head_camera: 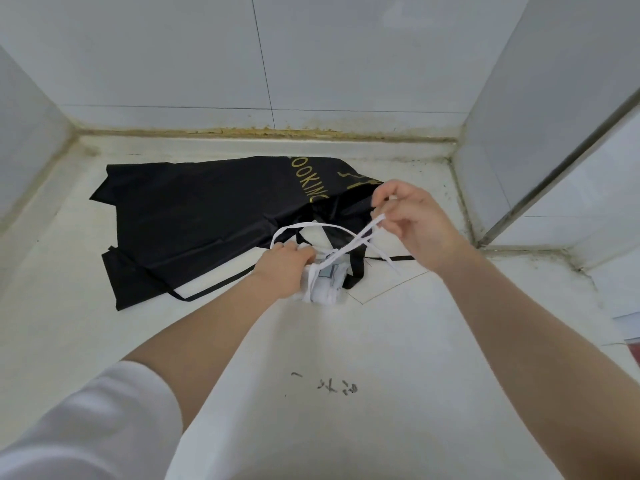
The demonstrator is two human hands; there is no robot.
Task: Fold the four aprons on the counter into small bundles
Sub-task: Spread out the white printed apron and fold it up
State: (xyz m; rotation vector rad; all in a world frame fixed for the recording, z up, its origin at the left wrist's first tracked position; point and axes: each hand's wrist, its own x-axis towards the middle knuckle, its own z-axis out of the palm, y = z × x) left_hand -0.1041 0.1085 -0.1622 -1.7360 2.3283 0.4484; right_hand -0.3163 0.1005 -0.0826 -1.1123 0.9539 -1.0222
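The white counter (pixel 346 358) fills the lower view, walled by pale tiles on three sides, with some dark scribbled marks near its front. Spread flat across its far half lies a black apron (pixel 194 216) with gold lettering, unfolded, its black ties trailing toward the near edge. Just in front of that apron's right part sits a white apron bundle (pixel 323 282), already rolled small and tight, touching the counter.

The left hand (pixel 284 268) presses down on the bundle from its left side, fingers curled over the top of the cloth and gripping it in place. The right hand (pixel 412 223) is raised above and to the right, thumb and forefinger pinching the end of a white tie strap (pixel 346 249), the other fingers loosely bent. The strap runs from that pinch diagonally down and left to the bundle, where it crosses over the cloth; a second loop of strap arcs back over the left hand's knuckles, and a loose tail drops to the counter on the right.

By my reading the bundle is being bound with its own strap. The strap's long axis slants from upper right to lower left, so the right hand is the one placed to wind or tuck, while the left, nearer the bundle, anchors it. The black apron looks untouched; other aprons are not in view
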